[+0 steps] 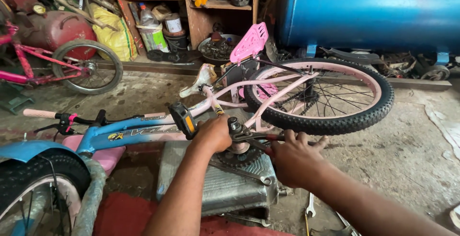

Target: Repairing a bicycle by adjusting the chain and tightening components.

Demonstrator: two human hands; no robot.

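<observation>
Pliers [261, 139], lying level across the crank [235, 123], are gripped by right hand [294, 157]; crank clenched by left hand [214, 133].

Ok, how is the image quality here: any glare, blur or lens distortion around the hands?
Head view: even, soft daylight with faint shadows; a pale sheen streaks the blue tank; the left hand and right hand at the crank are sharp, no motion blur; wide-angle bending shows at the edges, where the front tyre looks stretched; the shelves behind sit dimmer.
</observation>
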